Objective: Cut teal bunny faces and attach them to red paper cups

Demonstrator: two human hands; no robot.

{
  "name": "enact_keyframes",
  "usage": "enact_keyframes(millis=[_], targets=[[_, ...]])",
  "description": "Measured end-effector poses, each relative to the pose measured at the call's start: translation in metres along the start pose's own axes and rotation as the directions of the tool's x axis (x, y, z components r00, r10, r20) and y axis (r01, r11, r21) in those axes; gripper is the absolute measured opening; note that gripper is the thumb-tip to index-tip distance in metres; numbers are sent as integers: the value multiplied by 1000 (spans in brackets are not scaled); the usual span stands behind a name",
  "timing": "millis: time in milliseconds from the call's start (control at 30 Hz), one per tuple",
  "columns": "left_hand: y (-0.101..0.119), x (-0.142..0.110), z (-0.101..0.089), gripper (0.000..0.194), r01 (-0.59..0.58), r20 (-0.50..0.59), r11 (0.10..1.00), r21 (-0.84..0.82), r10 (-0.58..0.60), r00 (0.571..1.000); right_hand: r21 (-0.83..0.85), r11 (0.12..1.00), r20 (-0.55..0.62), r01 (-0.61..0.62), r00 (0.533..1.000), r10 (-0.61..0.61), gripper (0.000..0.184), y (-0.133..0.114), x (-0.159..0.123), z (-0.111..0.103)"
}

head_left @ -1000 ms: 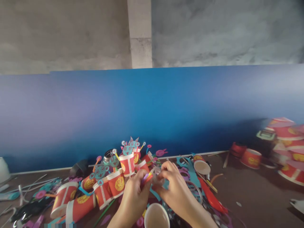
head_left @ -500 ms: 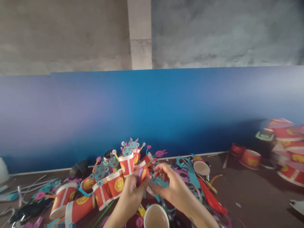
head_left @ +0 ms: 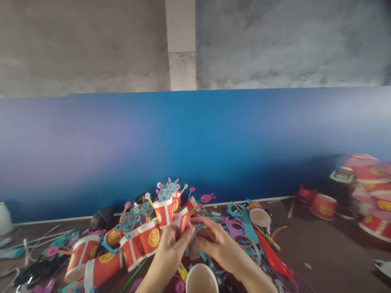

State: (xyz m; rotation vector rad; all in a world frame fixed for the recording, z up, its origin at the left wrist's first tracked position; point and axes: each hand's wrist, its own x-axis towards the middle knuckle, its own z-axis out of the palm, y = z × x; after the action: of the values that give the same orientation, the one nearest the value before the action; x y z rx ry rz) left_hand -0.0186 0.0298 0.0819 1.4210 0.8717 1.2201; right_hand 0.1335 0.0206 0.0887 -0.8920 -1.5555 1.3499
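My left hand (head_left: 171, 243) is closed around short coloured straws (head_left: 183, 224), one purple and one orange, whose ends stick up past the thumb. Just to its right, my right hand (head_left: 215, 240) has its fingers curled against a clear, see-through thing (head_left: 193, 249) between the two hands; its exact kind is blurred. Below them a white-lined paper cup (head_left: 201, 278) stands with its mouth up. Close by on the left are red paper cups (head_left: 149, 235) with yellow emblems, some bearing blue paper animal faces (head_left: 164, 194) and straws.
A yellow-handled cutter (head_left: 182, 272) lies beside the cup. Blue and purple paper scraps (head_left: 233, 226) and a red pointed tool (head_left: 275, 256) are on the right. More red cups (head_left: 377, 219) are stacked at far right. A blue panel (head_left: 195, 142) rises behind the brown table (head_left: 326, 248).
My right hand opened its fingers and drew slightly away from the left, then curled in again at the clear thing. The straws have turned more upright in my left hand.
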Motion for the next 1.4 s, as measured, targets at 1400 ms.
enact_keyframes(millis=[1400], targets=[[-38, 0, 9, 39, 148, -169, 966, -210, -185, 968, -669, 743, -328, 17, 890, -316, 11, -18, -5, -1]])
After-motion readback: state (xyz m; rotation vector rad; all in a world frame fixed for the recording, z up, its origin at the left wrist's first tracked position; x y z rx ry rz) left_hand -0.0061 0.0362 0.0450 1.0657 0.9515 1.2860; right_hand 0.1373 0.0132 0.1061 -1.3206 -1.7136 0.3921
